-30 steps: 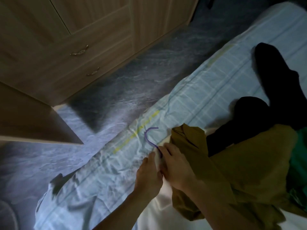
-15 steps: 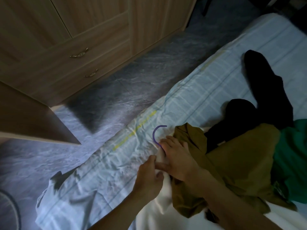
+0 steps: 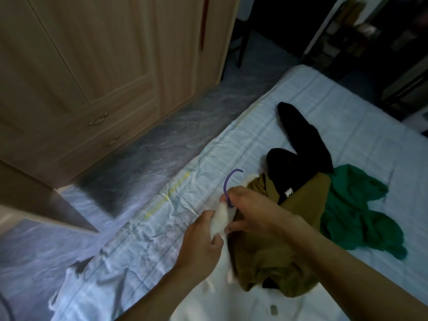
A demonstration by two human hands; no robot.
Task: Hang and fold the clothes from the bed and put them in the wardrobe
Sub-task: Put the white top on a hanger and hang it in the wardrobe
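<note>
White cloth first: the white garment, nearest of all, runs up from the near edge of the bed to just below the purple hook. The left hand, below the hook, has fingers and thumb curled round a bunched strip of that cloth. 1 second ago hardly any white showed there and the 2 hands sat together low on the sheet. Now they've drawn apart and the strip is stretched between them!

The right hand, touching the hook's stem, has its fingers closed round the base of the hook, thumb down on the white cloth. The hanger's body is hidden, so how far it sits inside the garment I cannot tell. My read: the neck is being worked onto the hanger, and the carry to the rail comes soon.

Just right of the hook lies the olive garment, under the right forearm. Further right is the green garment, and beyond the hook the black garment. That's 3 pieces waiting. Left of the hook is the floor, then the wardrobe with 2 drawer handles, doors there closed.
</note>
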